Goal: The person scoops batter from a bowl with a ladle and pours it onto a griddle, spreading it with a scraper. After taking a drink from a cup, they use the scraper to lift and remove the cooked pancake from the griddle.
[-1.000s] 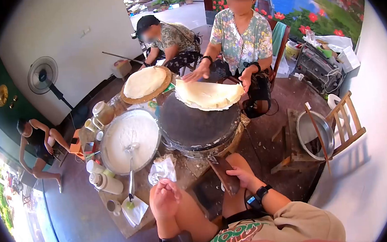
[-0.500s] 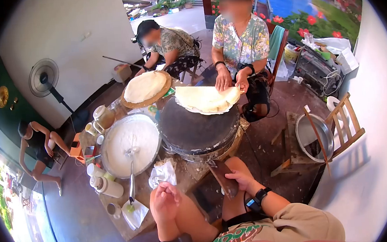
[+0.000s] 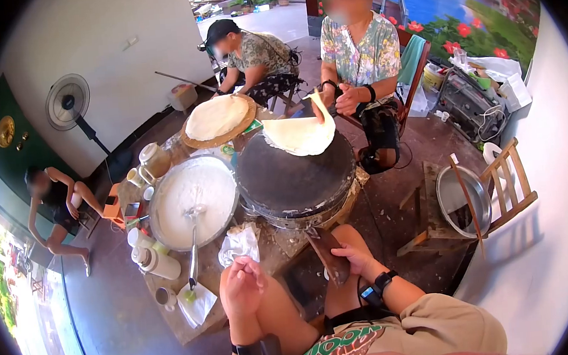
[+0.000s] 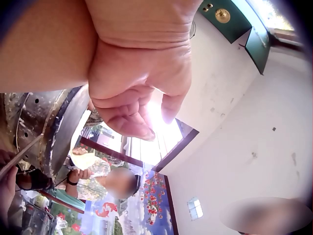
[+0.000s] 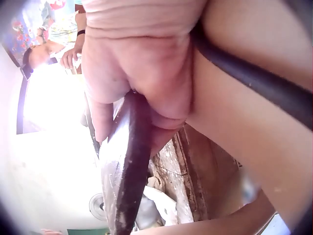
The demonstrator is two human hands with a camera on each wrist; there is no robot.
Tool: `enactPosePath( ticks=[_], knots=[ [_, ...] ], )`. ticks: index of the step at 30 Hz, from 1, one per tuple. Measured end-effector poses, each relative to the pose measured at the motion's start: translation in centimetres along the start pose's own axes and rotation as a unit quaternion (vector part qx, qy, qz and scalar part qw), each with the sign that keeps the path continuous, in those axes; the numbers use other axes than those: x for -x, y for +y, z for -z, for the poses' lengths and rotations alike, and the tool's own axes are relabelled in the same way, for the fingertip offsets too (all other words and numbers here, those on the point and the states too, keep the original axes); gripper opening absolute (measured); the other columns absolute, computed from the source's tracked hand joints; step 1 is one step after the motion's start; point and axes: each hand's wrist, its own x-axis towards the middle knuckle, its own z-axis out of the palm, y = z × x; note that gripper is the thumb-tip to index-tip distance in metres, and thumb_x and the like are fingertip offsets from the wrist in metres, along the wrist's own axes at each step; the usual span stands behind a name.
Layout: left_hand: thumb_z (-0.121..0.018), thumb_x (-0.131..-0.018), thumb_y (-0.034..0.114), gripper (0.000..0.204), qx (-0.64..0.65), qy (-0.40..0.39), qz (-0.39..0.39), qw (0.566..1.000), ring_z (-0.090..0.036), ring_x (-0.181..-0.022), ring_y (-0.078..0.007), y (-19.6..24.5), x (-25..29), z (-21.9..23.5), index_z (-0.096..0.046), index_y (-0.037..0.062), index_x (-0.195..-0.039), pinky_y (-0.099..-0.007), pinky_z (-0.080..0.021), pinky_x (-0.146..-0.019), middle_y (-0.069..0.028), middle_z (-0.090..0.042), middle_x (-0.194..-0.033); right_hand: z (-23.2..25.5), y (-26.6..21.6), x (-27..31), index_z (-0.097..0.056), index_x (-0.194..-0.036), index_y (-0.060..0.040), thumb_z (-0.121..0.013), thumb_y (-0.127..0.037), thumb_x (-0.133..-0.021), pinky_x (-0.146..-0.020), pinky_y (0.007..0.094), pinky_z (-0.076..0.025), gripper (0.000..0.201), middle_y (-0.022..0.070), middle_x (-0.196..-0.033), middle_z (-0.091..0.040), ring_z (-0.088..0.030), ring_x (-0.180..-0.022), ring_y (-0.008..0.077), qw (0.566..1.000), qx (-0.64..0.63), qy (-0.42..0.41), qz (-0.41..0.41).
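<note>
My right hand [image 3: 358, 257] grips a dark brown flat wooden scraper [image 3: 329, 254] by one end, over my right thigh. In the right wrist view the thumb and fingers wrap both sides of the scraper [image 5: 124, 166]. My left hand [image 3: 243, 289] rests palm up above my left knee, fingers loosely curled around nothing; the left wrist view shows this hand [image 4: 139, 83] bare too. Ahead of me stands a round black griddle [image 3: 291, 183]. A thin pale pancake [image 3: 299, 136] lies folded at its far edge, its right end lifted by the hand of a person [image 3: 360, 58] seated opposite.
Left of the griddle is a wide basin of white batter [image 3: 177, 192] with a ladle [image 3: 194, 244]. Behind it, flatbreads lie on a round board [image 3: 247, 117]. Jugs, cups and a crumpled cloth [image 3: 238, 244] share the table. A metal basin [image 3: 475, 196] sits on a wooden chair at right.
The person opposite has lifted the pancake's right end and bent it up toward the left. My view has shifted slightly. Both my hands keep their places, the right still gripping the wooden scraper.
</note>
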Motion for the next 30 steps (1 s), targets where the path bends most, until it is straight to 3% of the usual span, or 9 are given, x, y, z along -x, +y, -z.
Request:
enactPosePath(
  ticks=[8,11,30],
  knots=[
    [-0.056,-0.090,0.022,0.030,0.018,-0.031,-0.011,0.999,-0.049,-0.067,-0.0171,-0.1,-0.2,0.3,-0.048,0.0036,-0.112,-0.0252,-0.041,-0.050,-0.0095,-0.054,-0.087,-0.3,0.0,-0.1,-0.054,-0.114,-0.0035,-0.061,-0.015,-0.086,-0.075,0.0358,-0.054,0.031,0.0094,-0.099,-0.065,-0.065,-0.084,0.0213,1.000,0.005,0.021,0.003],
    [-0.056,-0.090,0.022,0.030,0.022,-0.027,-0.011,0.999,-0.050,-0.067,-0.0171,-0.1,-0.1,0.3,-0.049,0.0037,-0.112,-0.0251,-0.041,-0.050,-0.0096,-0.055,-0.088,0.2,-0.1,-0.2,-0.052,-0.120,-0.0051,-0.063,-0.015,-0.086,-0.082,0.0356,-0.051,0.038,0.0075,-0.106,-0.063,-0.062,-0.093,0.0206,1.000,0.009,0.005,-0.006],
    [-0.057,-0.089,0.023,0.030,0.013,-0.017,-0.020,1.000,-0.049,-0.064,-0.0172,-0.1,-0.6,0.8,-0.050,0.0038,-0.110,-0.0247,-0.040,-0.048,-0.0095,-0.054,-0.085,1.1,0.2,-0.7,-0.052,-0.119,-0.0047,-0.060,-0.016,-0.086,-0.080,0.0359,-0.052,0.035,0.0083,-0.105,-0.063,-0.062,-0.091,0.0213,0.999,0.011,0.014,0.030]
  ],
)
